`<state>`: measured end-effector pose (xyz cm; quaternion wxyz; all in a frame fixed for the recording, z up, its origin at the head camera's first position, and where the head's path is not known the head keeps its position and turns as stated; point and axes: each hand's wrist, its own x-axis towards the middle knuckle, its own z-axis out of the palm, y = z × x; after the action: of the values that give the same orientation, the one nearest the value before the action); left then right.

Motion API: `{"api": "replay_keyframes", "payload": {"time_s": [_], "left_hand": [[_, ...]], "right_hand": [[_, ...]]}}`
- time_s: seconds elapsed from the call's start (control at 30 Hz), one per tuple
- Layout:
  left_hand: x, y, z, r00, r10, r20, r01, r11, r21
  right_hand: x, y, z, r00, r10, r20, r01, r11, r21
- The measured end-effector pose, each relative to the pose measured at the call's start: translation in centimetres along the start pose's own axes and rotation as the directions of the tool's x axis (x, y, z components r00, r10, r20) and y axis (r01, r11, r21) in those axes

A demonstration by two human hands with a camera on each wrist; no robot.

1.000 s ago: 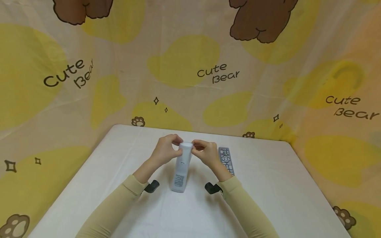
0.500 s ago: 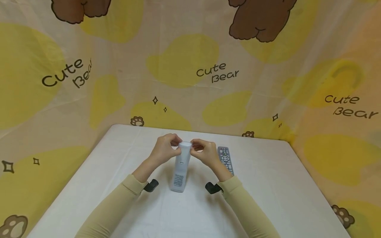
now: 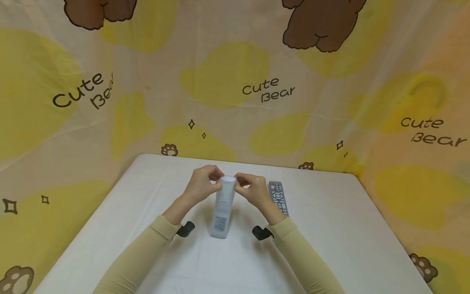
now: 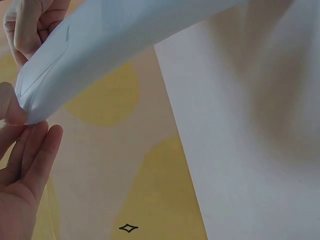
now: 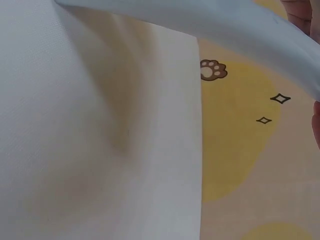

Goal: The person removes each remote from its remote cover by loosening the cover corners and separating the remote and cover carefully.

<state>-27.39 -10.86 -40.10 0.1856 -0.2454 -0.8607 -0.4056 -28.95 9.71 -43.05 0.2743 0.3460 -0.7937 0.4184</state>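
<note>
A pale remote control (image 3: pixel 225 206) stands tilted at the middle of the table, its back with a printed label facing me and its lower end on the tabletop. My left hand (image 3: pixel 200 184) pinches the upper left corner between thumb and fingers. On the other side, my right hand (image 3: pixel 254 188) pinches the upper right corner. In the left wrist view, the remote's smooth back shows a thin seam and a small slot near the held end. The right wrist view catches the remote's long side (image 5: pixel 200 20) and only a little of the right hand (image 5: pixel 316 122).
A second, grey remote control (image 3: pixel 278 198) lies buttons up to the right of my right hand, its lower part hidden by the wrist. Beneath is a white table (image 3: pixel 323 220). A printed cloth (image 3: pixel 220 81) hangs behind and beside it.
</note>
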Motion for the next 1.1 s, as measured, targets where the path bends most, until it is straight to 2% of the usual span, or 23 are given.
{"api": "replay_keyframes", "payload": {"time_s": [0.27,0.47,0.63,0.83,1.1], "left_hand": [[-0.1,-0.4,0.3,1.000,-0.004,0.014,0.005,0.998,-0.070],[0.1,-0.7,0.4,1.000,-0.014,-0.023,0.013,0.997,-0.070],[0.5,-0.7,0.2,0.998,-0.065,-0.025,0.061,0.990,-0.127],[0.9,-0.6,-0.2,0.986,-0.166,0.014,0.165,0.960,-0.225],[1.5,-0.9,-0.3,0.970,-0.236,0.057,0.242,0.932,-0.269]], "right_hand": [[-0.4,0.6,0.0,0.997,-0.065,-0.040,0.064,0.998,-0.020],[-0.2,0.6,-0.1,0.997,-0.064,-0.044,0.064,0.998,-0.005],[0.0,0.7,0.0,0.995,-0.074,-0.062,0.075,0.997,0.014],[0.5,0.2,-0.1,0.994,-0.071,-0.082,0.076,0.995,0.060],[1.1,-2.8,-1.2,0.994,-0.048,-0.093,0.055,0.995,0.080]]}}
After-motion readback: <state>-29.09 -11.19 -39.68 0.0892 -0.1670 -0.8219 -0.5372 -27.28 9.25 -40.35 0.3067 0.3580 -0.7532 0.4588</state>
